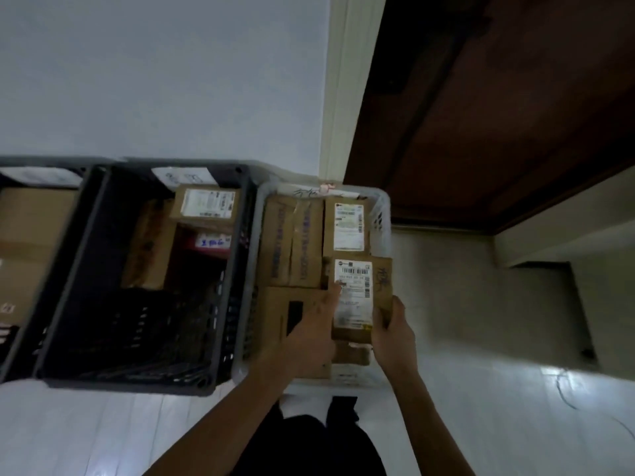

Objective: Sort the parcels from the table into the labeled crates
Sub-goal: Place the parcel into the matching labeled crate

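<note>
A brown cardboard parcel point(360, 297) with a white shipping label is held over the right side of the white crate point(381, 214). My left hand point(314, 328) grips its left edge and my right hand point(391, 333) grips its right edge. Several other cardboard parcels point(292, 242) fill the white crate. To its left stands a dark grey crate point(74, 269) holding a few parcels point(206, 204) at its far end. A further dark crate point(20, 170) with a large box sits at the left edge of the view.
The crates stand on a pale floor against a white wall. A dark wooden door point(498, 108) is at the right, with a low step point(549, 269) in front of it. My dark trousers point(309, 444) show at the bottom.
</note>
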